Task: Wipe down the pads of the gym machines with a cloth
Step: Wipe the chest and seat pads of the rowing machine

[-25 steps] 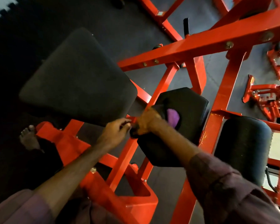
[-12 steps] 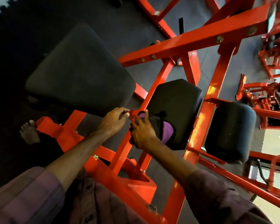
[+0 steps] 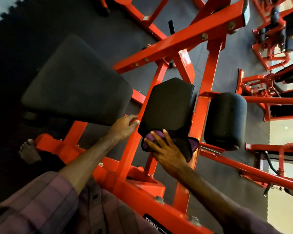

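A red gym machine frame (image 3: 208, 78) is seen from above, w/ three black pads. A cloth (image 3: 179, 146), purple and black, is pressed against the lower edge of the middle pad (image 3: 167, 105), at approx. 6 o'clock on that pad. The right hand (image 3: 166, 151) is laid over the cloth w/ fingers (image 3: 157, 136) spread and nearly straight, tips reaching up onto the purple part. The left hand (image 3: 123, 125) is placed at the pad's 9 o'clock side, on a red bar; its fingers are curled round the bar. A large flat pad (image 3: 78, 81) is set at 10 o'clock from the middle one, and a roller pad (image 3: 225, 120) just at 3 o'clock. A bare foot (image 3: 28, 152) is visible on the dark floor (image 3: 108, 31), far left. Pink checked sleeves (image 3: 41, 203) are seen at bottom.
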